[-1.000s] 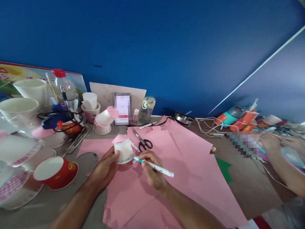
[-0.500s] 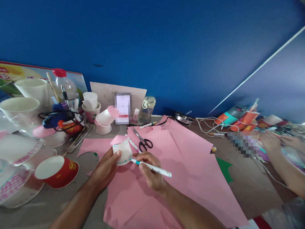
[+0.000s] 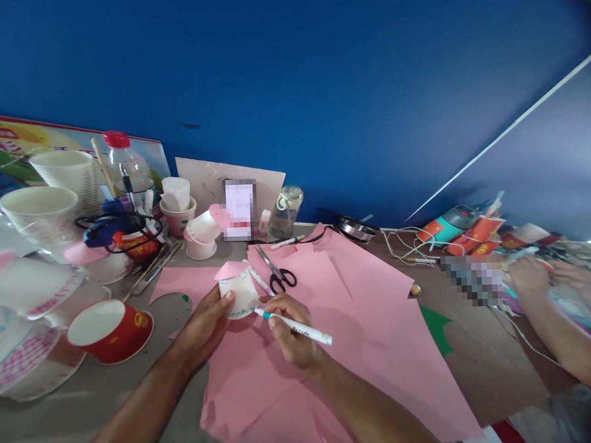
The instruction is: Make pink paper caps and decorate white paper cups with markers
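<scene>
The right hand (image 3: 294, 331) pinches one marker (image 3: 311, 332), its teal tip at the lower rim of one white cup (image 3: 240, 293); the left hand (image 3: 205, 325) grips that cup, thumb on its side, over the pink sheets (image 3: 368, 354). Just beyond lies one pair of scissors (image 3: 280, 277). Bare paper runs right to the sheets' edge; to the left, open table (image 3: 121, 386) separates the forearm from one red bowl (image 3: 134, 334). Against a second ago, the marker tip sits slightly farther left along the rim; the scissors haven't moved.
</scene>
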`<state>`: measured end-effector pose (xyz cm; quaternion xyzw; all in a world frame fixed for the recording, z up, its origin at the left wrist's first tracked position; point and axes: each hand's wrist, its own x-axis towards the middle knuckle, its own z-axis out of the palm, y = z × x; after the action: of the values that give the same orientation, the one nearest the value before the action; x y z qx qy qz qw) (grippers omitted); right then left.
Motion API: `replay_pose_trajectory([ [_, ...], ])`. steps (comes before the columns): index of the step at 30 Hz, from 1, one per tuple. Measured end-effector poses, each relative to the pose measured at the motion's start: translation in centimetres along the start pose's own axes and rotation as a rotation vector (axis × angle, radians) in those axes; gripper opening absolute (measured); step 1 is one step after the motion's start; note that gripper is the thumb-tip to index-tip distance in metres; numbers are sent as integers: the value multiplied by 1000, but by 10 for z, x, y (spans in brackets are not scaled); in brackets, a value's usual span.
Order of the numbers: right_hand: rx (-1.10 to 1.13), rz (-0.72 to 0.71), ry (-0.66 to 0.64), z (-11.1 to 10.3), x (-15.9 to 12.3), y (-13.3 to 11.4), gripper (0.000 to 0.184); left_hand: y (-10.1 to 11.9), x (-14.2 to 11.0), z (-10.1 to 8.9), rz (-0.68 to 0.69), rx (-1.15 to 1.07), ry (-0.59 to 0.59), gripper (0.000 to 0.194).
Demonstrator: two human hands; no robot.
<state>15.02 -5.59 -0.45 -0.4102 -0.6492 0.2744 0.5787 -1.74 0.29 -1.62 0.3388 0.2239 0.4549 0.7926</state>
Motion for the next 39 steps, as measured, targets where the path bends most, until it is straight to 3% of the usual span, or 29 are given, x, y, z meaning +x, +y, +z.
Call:
replay_pose_trajectory([
  [12, -52, -12, -21, -2, 4, -8, 12, 2, -1, 4, -16, -3, 33, 40],
  [20, -48, -14, -22, -1, 6, -9, 9, 1, -1, 1, -9, 11, -9, 31],
  [24, -17, -17, -37, -1, 5, -7, 9, 3, -2, 3, -15, 30, 27, 29],
  [39, -31, -1, 8, 1, 4, -8, 10, 0, 0, -1, -4, 4, 9, 36],
])
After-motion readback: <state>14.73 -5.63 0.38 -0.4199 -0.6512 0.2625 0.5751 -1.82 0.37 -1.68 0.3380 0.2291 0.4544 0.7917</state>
